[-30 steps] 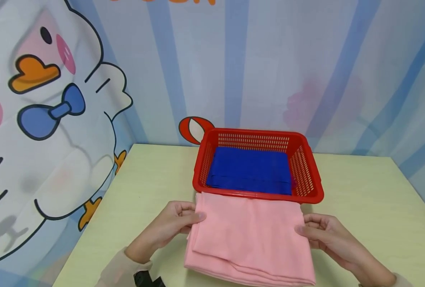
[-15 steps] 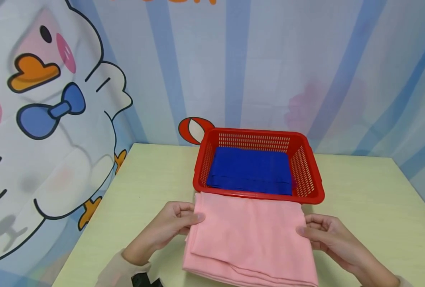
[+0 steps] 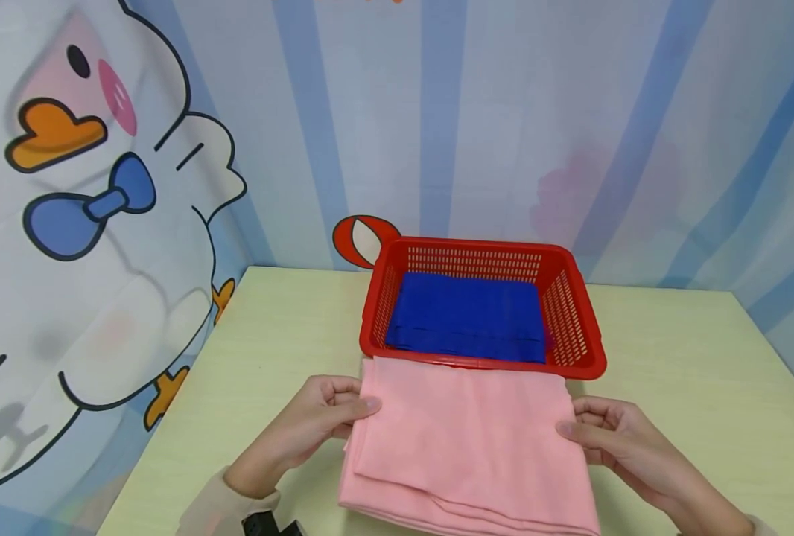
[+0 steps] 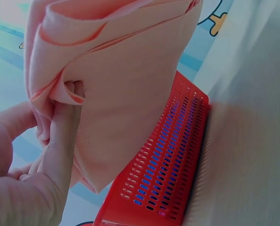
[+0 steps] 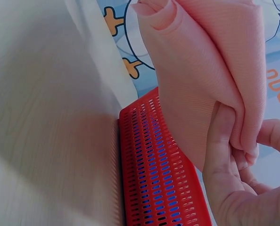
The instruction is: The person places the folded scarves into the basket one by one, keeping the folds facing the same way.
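Note:
A folded pink cloth (image 3: 471,447) is held up off the table, in front of the basket. My left hand (image 3: 310,420) pinches its left edge, thumb on top and fingers beneath; the left wrist view shows the fingers tucked under the layered folds of the cloth (image 4: 126,89). On the right edge, my right hand (image 3: 625,443) pinches the same cloth (image 5: 201,70) with the thumb over it. Just behind stands a red plastic basket (image 3: 588,327) with slotted walls. Inside lies a folded blue cloth (image 3: 467,316). The pink cloth's upper edge overlaps the basket's near rim in the head view.
The pale table (image 3: 290,320) extends to both sides of the basket. A printed backdrop (image 3: 504,112) with a cartoon duck rises behind and to the left. A magenta bit (image 3: 548,340) shows beside the blue cloth. A black device (image 3: 263,523) sits at my left wrist.
Very little differs. Both hands keep their grip, and the pink cloth looks slightly wider as the hands draw a touch apart. The head view shifts a little.

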`<state>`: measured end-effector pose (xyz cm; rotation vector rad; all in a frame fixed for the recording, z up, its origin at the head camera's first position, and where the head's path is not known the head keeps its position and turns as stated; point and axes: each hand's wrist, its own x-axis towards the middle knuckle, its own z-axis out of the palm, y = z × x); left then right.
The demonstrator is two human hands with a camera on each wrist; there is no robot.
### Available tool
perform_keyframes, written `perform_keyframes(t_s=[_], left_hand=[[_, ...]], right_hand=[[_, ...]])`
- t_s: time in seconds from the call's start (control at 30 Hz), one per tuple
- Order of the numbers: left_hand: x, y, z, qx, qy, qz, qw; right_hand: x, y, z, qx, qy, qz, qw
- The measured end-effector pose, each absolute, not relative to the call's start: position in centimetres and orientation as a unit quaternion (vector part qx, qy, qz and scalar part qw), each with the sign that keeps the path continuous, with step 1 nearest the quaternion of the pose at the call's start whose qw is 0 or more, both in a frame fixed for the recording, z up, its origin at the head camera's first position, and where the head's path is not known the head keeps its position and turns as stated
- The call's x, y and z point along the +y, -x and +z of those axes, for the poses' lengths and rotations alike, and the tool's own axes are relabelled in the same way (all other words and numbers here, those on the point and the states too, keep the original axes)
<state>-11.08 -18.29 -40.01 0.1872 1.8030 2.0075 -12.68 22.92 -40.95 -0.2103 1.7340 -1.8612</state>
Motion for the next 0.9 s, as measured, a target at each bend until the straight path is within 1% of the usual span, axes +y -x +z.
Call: perform_keyframes(t_s=[0.47,0.73,0.9], left_hand=[[-18.5,11.1,-39.5,0.652,-0.066,0.724,0.213],[-18.6,11.3,-39.3,0.642,-0.088,0.733,0.206],[-18.6,11.5,-39.3,0.645,-0.085,0.732,0.202]], right_hand=[[23.0,12.8,-40.5,0.644,0.090,-0.704,0.284],[23.0,13.1,-40.0,0.641,0.088,-0.711,0.276],[22.9,13.3,-39.8,0.644,0.097,-0.710,0.270]])
